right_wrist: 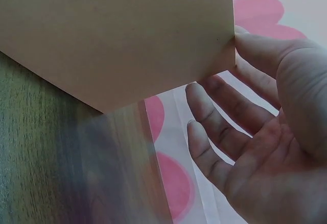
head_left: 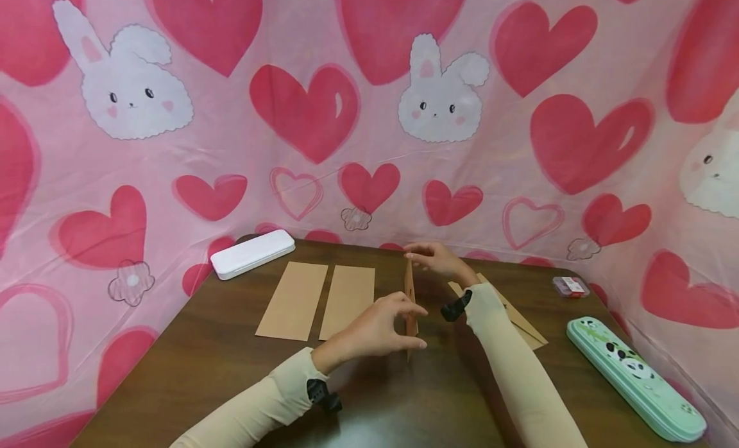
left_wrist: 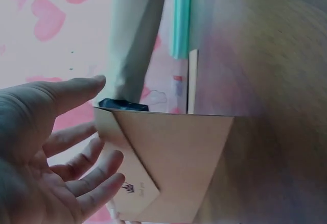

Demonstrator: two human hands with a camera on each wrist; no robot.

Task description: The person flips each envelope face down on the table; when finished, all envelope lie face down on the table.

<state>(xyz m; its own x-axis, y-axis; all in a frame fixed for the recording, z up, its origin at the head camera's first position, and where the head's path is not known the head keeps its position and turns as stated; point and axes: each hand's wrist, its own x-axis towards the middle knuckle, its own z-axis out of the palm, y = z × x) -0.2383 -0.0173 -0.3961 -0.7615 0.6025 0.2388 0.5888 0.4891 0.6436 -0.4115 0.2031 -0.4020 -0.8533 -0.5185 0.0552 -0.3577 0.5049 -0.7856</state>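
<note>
A kraft-paper envelope point(head_left: 409, 287) stands on edge on the table, nearly edge-on in the head view. Its pointed flap, with a small dark crown print, faces my left hand in the left wrist view. At the far top corner, my right hand point(head_left: 441, 260) pinches the envelope between thumb and fingers. My left hand point(head_left: 375, 326) is at the near end, thumb and fingers spread wide apart, fingertips point(left_wrist: 113, 158) close by the flap. Two more brown envelopes point(head_left: 292, 300) lie flat side by side to the left. Another envelope point(head_left: 528, 326) lies partly behind my right forearm.
A white case point(head_left: 254, 254) lies at the table's back left. On the right are a mint-green panda pencil case point(head_left: 635, 377) and a small clear box point(head_left: 571, 286) with a red-and-white label. A pink heart-print cloth point(head_left: 375, 140) hangs behind the wooden table point(head_left: 398, 409).
</note>
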